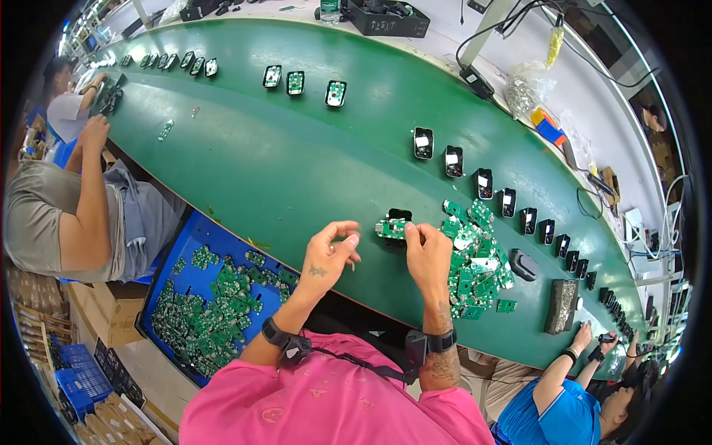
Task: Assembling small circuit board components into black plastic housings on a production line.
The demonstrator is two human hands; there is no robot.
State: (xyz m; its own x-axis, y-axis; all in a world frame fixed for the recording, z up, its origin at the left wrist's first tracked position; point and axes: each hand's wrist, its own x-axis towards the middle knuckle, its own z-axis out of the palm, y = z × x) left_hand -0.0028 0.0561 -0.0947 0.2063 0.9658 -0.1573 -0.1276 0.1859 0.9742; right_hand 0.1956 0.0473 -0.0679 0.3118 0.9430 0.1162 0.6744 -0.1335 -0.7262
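Over the green work table, my right hand (430, 256) pinches the right end of a green circuit board (389, 228). That board lies across a small black plastic housing (399, 214), partly covering it. Left of them is my left hand (331, 252), its fingers loosely curved and apart, holding nothing. Just right of my right hand, a heap of loose circuit boards (475, 271) is piled on the table. Beside the heap rests a dark rounded casing (523, 265). Whether the board sits inside the housing I cannot tell.
A blue tray (159, 289) of circuit boards stands below the table edge at left. Housings (454, 160) line the table's far side, some with boards (336, 93). A dark block (561, 306) lies at right. Co-workers sit at left (67, 215) and right (556, 411).
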